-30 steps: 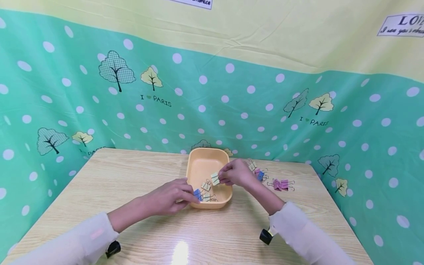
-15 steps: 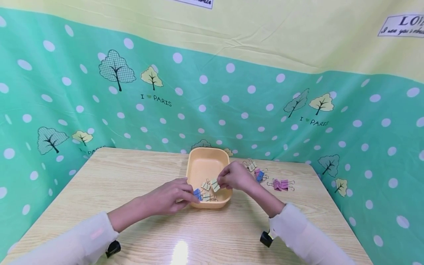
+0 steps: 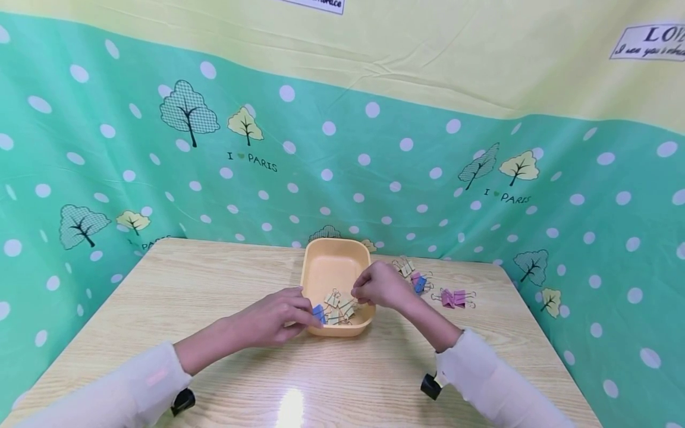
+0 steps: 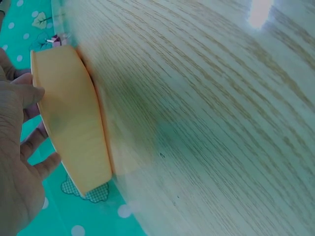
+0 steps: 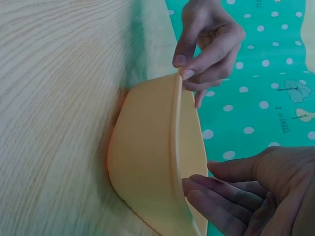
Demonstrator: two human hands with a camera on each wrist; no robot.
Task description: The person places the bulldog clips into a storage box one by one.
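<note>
Looking down at the wooden table (image 3: 214,309) first, with the green dotted backdrop cloth (image 3: 374,172) draped behind and along both sides. I see an orange tray (image 3: 332,264) at the back middle of the table, near the cloth. My left hand (image 3: 273,321) is at the tray's near left corner; the right wrist view shows its thumb and fingertips pinching the rim there. My right hand (image 3: 380,285) hangs over the tray's right rim, fingers relaxed and loosely bent, and I see nothing held in it; in the right wrist view the fingers (image 5: 221,196) are stretched out over the inside of the tray. Inside the tray, at the near end, lies a small heap of binder clips: several yellow clips (image 3: 339,308) touching each other and one blue clip (image 3: 319,314) at the left, right by my left fingertips. On the table to the right of the tray, a loose group: a yellow clip (image 3: 405,266), a blue and pink one (image 3: 418,282) just beside my right hand, and a pink pair (image 3: 453,298) farther right.
</note>
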